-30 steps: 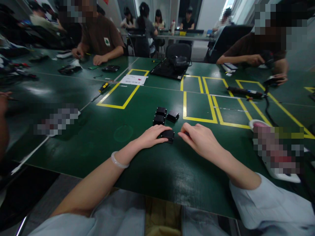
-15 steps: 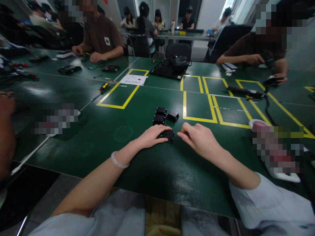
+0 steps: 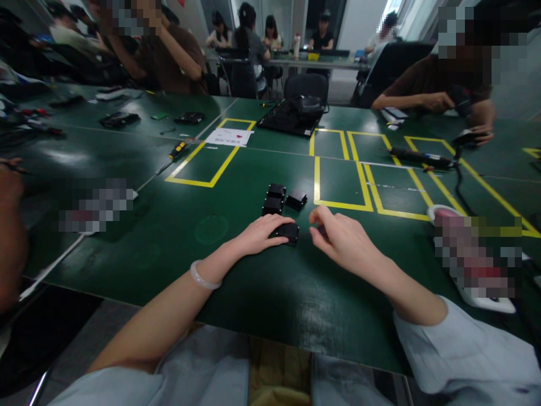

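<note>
Near the middle of the green table [image 3: 262, 282], my left hand [image 3: 261, 235] has its thumb and fingers around the left side of a small black block [image 3: 288, 232]. To the right of that block my right hand [image 3: 338, 234] hovers, fingers curled, thumb and index fingertip slightly apart, with nothing seen between them. Just beyond my left hand lie more black blocks: one [image 3: 273, 205] close behind the fingers, another [image 3: 276, 190] behind it, and a tilted one [image 3: 296, 199] to their right.
Yellow tape outlines [image 3: 342, 204] mark the table. A yellow-black screwdriver [image 3: 176, 150] and a paper sheet [image 3: 229, 137] lie left of centre, a black flat panel [image 3: 291, 117] at the back. A white tray [image 3: 490, 304] is at right. People sit across the table and at left.
My right hand has shifted slightly right, with thumb and index finger parting. The person across at left has raised both arms from the table. My left hand has not moved.
</note>
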The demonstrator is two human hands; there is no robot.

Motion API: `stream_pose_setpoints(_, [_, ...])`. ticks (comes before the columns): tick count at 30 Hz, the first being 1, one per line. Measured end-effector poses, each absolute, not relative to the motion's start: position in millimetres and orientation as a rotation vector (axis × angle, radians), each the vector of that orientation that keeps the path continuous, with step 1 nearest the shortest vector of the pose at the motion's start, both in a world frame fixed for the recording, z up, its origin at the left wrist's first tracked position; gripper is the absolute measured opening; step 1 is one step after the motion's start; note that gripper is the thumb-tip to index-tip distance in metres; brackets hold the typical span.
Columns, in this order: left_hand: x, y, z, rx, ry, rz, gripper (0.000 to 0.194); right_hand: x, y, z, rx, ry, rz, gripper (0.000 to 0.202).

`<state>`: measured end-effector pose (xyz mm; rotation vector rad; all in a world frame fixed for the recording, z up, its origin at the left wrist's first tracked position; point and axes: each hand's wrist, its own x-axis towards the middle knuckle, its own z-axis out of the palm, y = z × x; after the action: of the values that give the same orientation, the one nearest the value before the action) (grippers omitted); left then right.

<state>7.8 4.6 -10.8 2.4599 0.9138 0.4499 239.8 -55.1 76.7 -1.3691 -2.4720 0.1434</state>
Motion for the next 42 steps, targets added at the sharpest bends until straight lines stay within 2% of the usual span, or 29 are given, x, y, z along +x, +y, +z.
stream_pose_setpoints(42, [8.1,4.5,-9.3,2.455,0.924,0.441,0.046,239.7,-56.3,77.0,-1.349,-2.471,0.143,0.015])
